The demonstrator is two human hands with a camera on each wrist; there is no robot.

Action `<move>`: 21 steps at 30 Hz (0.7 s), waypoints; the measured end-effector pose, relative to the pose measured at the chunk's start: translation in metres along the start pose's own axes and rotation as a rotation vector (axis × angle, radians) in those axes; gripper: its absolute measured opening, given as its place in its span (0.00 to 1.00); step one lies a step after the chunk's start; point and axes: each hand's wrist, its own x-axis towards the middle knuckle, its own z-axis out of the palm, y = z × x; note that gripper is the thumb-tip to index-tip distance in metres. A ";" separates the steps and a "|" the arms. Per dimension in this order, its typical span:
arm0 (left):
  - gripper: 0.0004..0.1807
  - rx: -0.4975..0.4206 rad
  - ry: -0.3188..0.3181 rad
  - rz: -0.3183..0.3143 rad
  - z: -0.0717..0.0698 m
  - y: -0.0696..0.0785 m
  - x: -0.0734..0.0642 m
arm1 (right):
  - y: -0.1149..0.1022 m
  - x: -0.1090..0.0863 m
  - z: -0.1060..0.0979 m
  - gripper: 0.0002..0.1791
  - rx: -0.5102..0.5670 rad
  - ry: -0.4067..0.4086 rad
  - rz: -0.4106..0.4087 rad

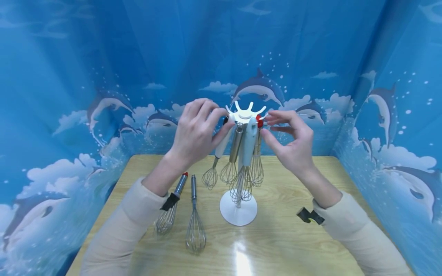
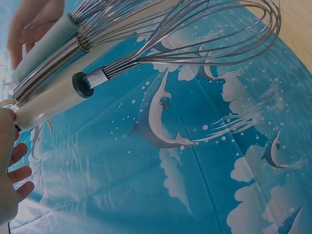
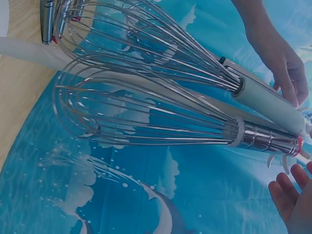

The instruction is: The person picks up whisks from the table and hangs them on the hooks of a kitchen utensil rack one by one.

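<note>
A white stand with a ring of curved hooks (image 1: pixel 246 112) carries several hanging whisks. My left hand (image 1: pixel 200 124) pinches the top end of a white-handled whisk (image 2: pixel 53 102) at the left hooks. Beside that whisk hang a metal-handled whisk (image 1: pixel 236 143) and a pale blue-handled whisk (image 1: pixel 249 147). My right hand (image 1: pixel 291 138) is at the right side of the hooks, fingers spread and thumb apart, close to a metal whisk with a red end (image 3: pixel 265 139). Its other fingers lie loosely extended below that red end in the right wrist view.
Two more whisks lie on the wooden table left of the stand: a red-ended one (image 1: pixel 180 184), partly behind the left wrist camera, and an all-metal one (image 1: pixel 194 209). The stand's round white base (image 1: pixel 239 218) rests mid-table. Blue dolphin-print curtains (image 1: pixel 221 46) enclose the back and sides.
</note>
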 end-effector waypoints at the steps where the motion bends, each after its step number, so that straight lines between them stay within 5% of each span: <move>1: 0.18 0.002 -0.001 0.000 0.000 0.000 0.000 | -0.002 0.001 0.000 0.22 -0.010 0.018 0.002; 12: 0.18 -0.004 -0.010 -0.002 0.000 0.000 0.000 | -0.018 0.010 0.008 0.19 -0.135 0.099 0.004; 21: 0.18 -0.001 -0.002 -0.001 0.001 0.000 0.000 | -0.020 0.012 0.012 0.17 -0.127 0.121 -0.004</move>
